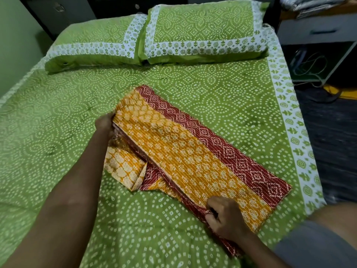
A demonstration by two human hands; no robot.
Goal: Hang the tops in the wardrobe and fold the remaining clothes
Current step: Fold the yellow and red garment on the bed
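Folded orange-and-maroon garment lies mid-bed on the green bedsheet — bare sheet all round, long axis diagonal, far-left to near-right. Left hand grips the far end, right hand pinches the near edge.

One view only, riding on the person's head, tilted forward and down across the bed. It sits close, with both forearms reaching in from the bottom edge. The wide lens bends the edges, taking in the pillows at the far end up top and the floor off to the right.
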